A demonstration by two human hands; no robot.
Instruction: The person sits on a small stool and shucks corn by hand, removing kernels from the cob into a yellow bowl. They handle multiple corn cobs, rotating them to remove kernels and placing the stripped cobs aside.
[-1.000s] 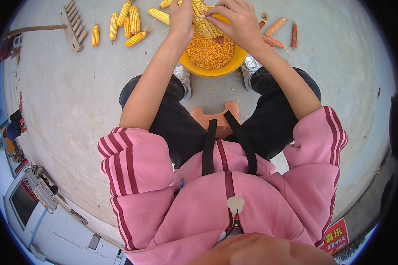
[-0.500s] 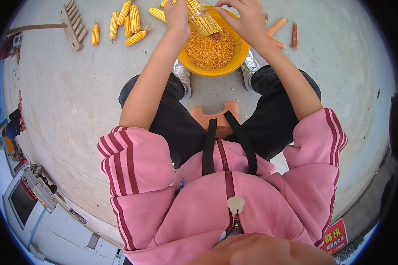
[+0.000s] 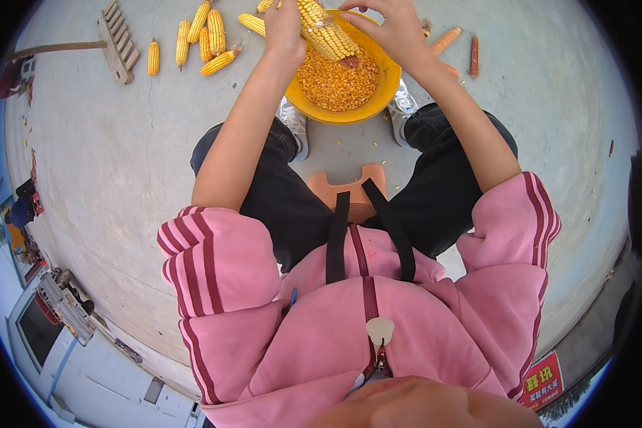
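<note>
Head view | left hand (image 3: 284, 28) and right hand (image 3: 396, 32) both clasp corn cob (image 3: 324, 30) over orange basin (image 3: 381, 89) of kernels | step: shelling | next: likely twist off remaining rows.

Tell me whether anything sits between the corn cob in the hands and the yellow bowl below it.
Nothing visible does. The corn cob, held by the left hand and right hand, hangs directly over the open yellow bowl of loose kernels.
</note>
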